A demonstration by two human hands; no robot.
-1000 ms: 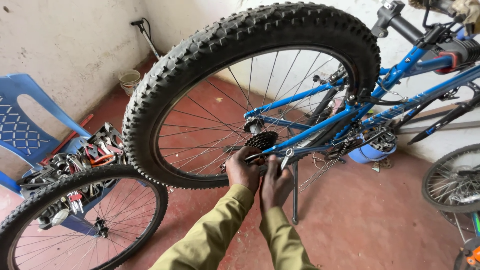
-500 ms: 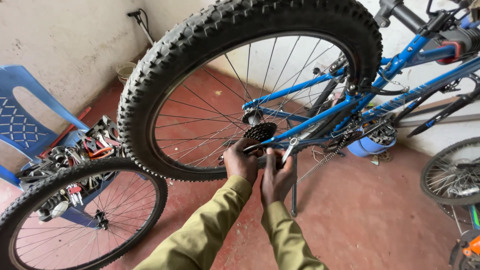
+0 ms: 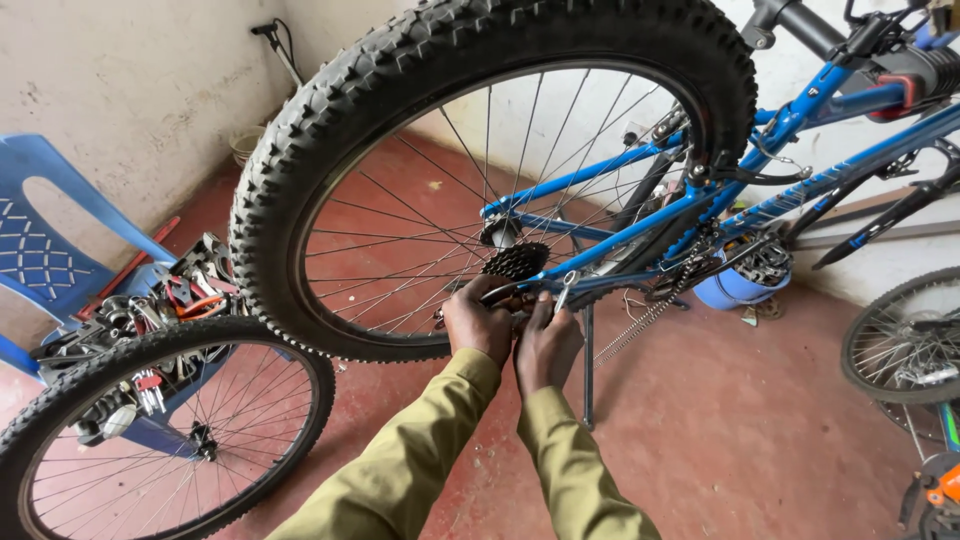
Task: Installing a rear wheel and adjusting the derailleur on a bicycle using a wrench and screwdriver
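Person's arms, head view
Left hand (image 3: pixel 478 322), right hand (image 3: pixel 546 345): bare, no gloves; long olive-green sleeves (image 3: pixel 420 460), creased cloth, reaching the wrists.

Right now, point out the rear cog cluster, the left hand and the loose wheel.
rear cog cluster (image 3: pixel 517 261): head view, its toothed face.
left hand (image 3: pixel 478 322): head view, back of hand.
loose wheel (image 3: pixel 300 352): head view, tyre tread.
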